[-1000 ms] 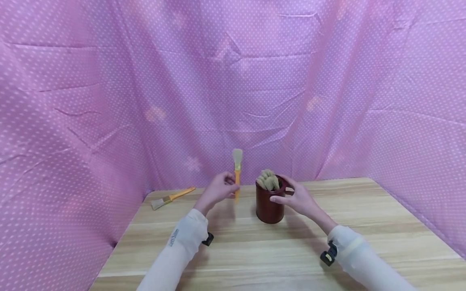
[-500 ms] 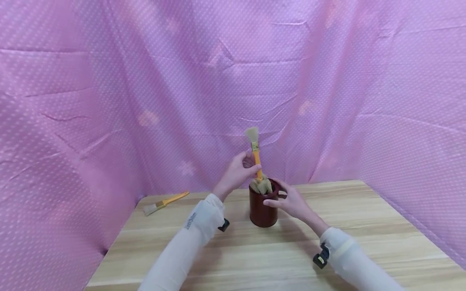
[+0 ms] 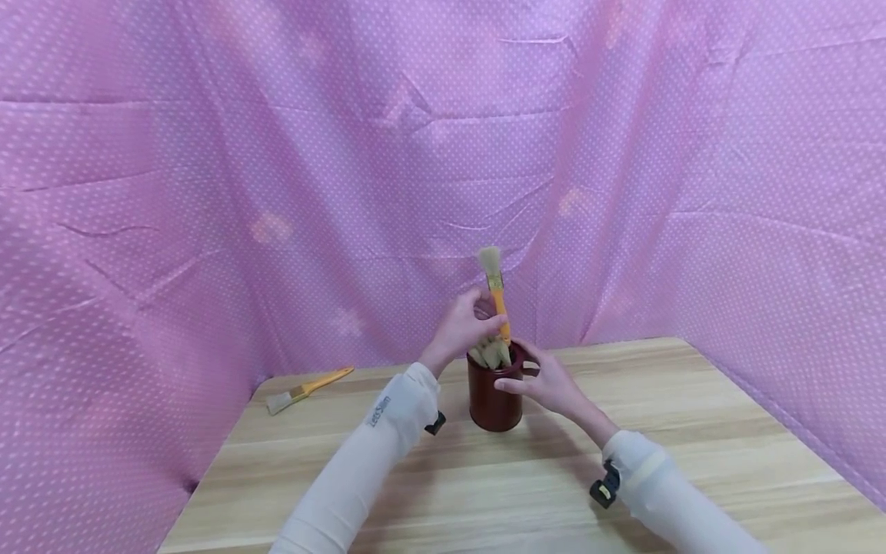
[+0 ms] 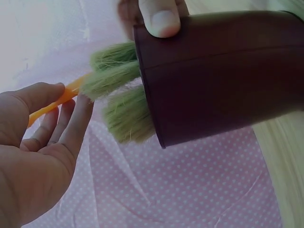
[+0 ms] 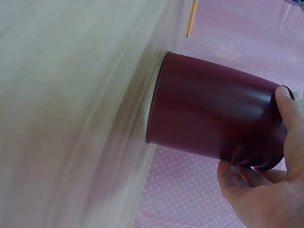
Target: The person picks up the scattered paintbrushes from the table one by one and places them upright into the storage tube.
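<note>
A dark red cup-shaped holder (image 3: 494, 404) with a side handle stands on the table. Several brushes poke out of its top, their pale bristles (image 4: 126, 111) upward. My right hand (image 3: 550, 382) grips the holder near the rim, thumb on the front and fingers behind, as the right wrist view also shows. Above the opening, my left hand (image 3: 462, 327) pinches the orange handle of a paintbrush (image 3: 500, 308) between thumb and fingers. That brush is nearly upright, bristles up, its handle end right at the rim beside the other bristles.
Another paintbrush (image 3: 308, 390) with an orange handle lies at the back left of the wooden table (image 3: 526, 492). A pink dotted curtain (image 3: 388, 192) hangs behind the table and along both sides.
My left hand has carried the paintbrush from left of the holder up and right, then lowered it slightly to the rim. My right hand keeps its grip on the holder.
</note>
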### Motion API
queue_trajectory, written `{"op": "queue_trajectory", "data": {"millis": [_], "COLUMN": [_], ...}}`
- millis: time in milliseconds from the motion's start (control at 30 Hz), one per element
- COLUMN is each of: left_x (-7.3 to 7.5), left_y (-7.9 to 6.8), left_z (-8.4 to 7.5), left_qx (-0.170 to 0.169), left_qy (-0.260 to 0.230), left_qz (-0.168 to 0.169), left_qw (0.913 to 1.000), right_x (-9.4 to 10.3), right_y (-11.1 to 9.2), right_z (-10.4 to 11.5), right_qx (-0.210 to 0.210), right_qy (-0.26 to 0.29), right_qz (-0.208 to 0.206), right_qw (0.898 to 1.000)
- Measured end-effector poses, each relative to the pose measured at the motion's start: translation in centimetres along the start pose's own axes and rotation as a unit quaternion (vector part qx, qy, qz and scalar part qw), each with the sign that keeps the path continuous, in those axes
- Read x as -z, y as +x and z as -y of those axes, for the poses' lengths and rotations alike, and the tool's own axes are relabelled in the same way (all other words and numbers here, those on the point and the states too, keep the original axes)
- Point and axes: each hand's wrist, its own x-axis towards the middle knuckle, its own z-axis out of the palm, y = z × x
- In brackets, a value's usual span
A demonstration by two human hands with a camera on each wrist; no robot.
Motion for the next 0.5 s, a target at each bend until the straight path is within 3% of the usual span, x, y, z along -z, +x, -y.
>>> {"op": "queue_trajectory", "data": {"millis": [300,500], "left_x": [0.00,-0.14], "left_y": [-0.10,-0.58], "left_z": [-0.06,0.63], "left_qx": [-0.024,-0.004], "left_qy": [0.080,0.087], "left_qz": [0.020,0.034], "left_qw": [0.9963,0.9956], "right_x": [0.16,-0.04], "right_y": [0.15,0.11], "right_z": [-0.06,-0.34], "right_qx": [-0.003,0.008], "right_qy": [-0.016,-0.009], "right_qz": [-0.005,-0.001], "right_qw": [1.000,1.000]}}
